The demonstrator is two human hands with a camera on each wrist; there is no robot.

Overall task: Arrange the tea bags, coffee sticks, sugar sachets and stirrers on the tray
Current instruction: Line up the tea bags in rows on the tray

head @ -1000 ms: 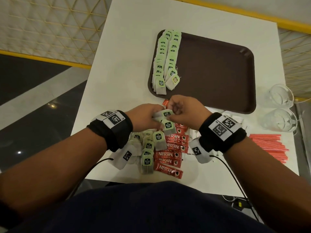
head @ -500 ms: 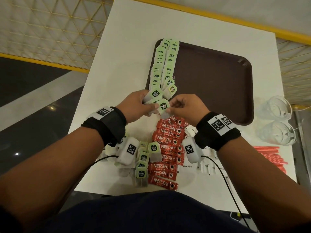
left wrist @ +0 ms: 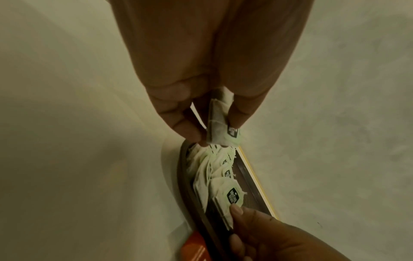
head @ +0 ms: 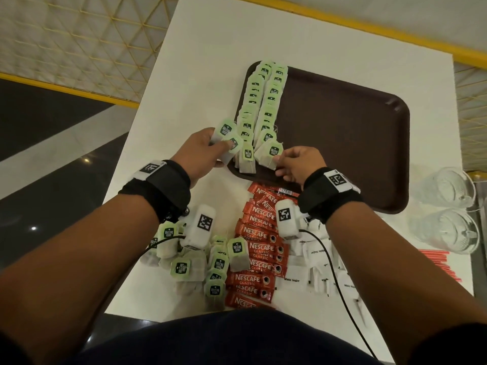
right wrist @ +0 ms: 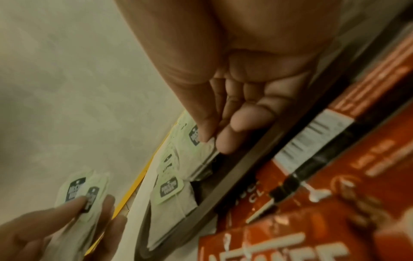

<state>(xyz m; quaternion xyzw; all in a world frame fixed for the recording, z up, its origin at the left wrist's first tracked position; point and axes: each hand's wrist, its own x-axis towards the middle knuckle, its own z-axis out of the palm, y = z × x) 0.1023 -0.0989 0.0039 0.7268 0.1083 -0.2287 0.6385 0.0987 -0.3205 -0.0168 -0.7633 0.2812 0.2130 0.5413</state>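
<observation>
Tea bags with pale green paper tags (head: 181,267) lie in a loose heap at the lower left of the white worktop (head: 200,83), under the left wrist. Above them, at centre left of the head view, the left hand (head: 200,151) has its grip closed round a small bunch of green-tagged tea bags (head: 227,137), thumb on top, just outside the tray's left rim; the left wrist view shows finger and thumb pinching that bunch (left wrist: 220,123).

Next to the right, two overlapping rows of tea bags (head: 263,106) run along the left side of the dark brown rectangular plastic tray (head: 342,143), from its far edge to its near edge. At the near end of the right-hand row, the right hand (head: 297,164) pinches the lowest tea bag (head: 270,154) between thumb and forefinger (right wrist: 225,143), a narrow grip, with the bag resting on the tray.

Below the tray, red Nescafe coffee sticks (head: 257,248) lie fanned in a column at lower centre. White sugar sachets (head: 316,270) are scattered just right of them. Farther right, two clear glass cups (head: 445,209) stand beside the tray's right edge, and red stirrers (head: 437,262) lie at the worktop's right edge.
</observation>
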